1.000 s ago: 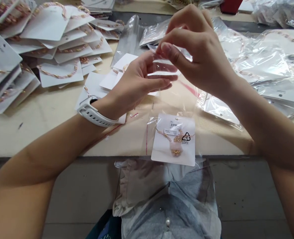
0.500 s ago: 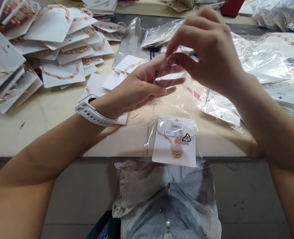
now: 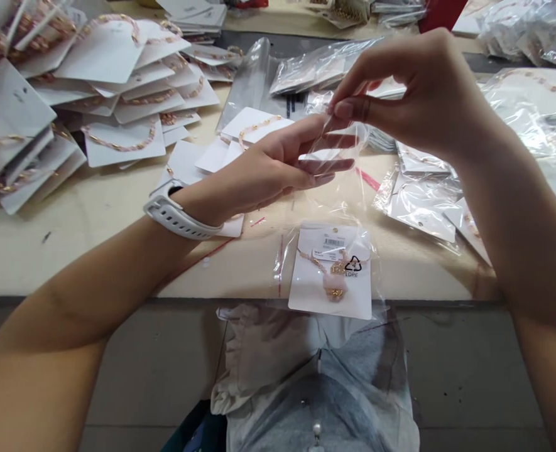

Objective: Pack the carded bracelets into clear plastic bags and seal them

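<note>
The jewelry card [image 3: 330, 273] lies inside the clear bag [image 3: 329, 204], at the desk's [image 3: 93, 251] front edge. Beyond that card, your right hand's [image 3: 419, 94] grip is pinched on the bag's film; your left hand's [image 3: 278, 160] fingers spread apart against it, seemingly for tension. Bagged cards [image 3: 421, 204] sit right of the card, probably kept separate from the loose pile [image 3: 122, 135] leftward.

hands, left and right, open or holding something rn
Left hand: open, fingers spread at the clear bag; any grip can't be told.
Right hand: closed, thumb and forefinger pinching the bag's upper end.
</note>
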A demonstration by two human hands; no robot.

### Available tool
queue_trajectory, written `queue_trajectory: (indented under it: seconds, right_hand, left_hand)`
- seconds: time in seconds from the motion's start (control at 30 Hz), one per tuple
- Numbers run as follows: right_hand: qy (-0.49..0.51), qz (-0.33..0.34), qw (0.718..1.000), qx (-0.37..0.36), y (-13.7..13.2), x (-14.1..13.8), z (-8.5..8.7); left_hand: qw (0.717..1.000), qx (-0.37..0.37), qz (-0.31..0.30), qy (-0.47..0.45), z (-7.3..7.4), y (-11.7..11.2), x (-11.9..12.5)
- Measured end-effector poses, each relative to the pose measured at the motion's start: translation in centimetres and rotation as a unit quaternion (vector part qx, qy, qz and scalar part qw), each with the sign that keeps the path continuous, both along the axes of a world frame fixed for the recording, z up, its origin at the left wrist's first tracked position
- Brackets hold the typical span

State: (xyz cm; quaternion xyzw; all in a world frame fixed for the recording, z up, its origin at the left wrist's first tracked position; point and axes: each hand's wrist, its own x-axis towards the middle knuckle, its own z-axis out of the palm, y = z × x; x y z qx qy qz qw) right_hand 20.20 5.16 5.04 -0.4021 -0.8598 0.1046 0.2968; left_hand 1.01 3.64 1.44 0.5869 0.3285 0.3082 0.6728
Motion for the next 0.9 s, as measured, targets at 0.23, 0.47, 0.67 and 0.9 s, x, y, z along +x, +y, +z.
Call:
queue_trajectory:
  seconds: [0.23,0.47,0.67,0.9]
  right_hand:
    - [0.058,0.06,0.996,-0.035,0.9,0.4,-0.8]
    - [0.045,0.047,0.998,-0.021,1.7,0.6,-1.2]
    - [0.052,-0.082,0.993,-0.062,0.6,-1.1,-0.9]
    - [0.065,-0.13,0.988,-0.049,0.3,-1.2,-1.6]
  left_hand:
    - [1.0,0.005,-0.019,-0.012,-0.5,0.0,-0.1]
    - [0.999,0.005,-0.038,-0.026,-1.0,0.5,-0.3]
    - [1.0,-0.026,0.002,0.008,-0.5,0.1,0.1]
    - [1.0,0.006,0.002,0.027,-0.6,0.2,0.1]
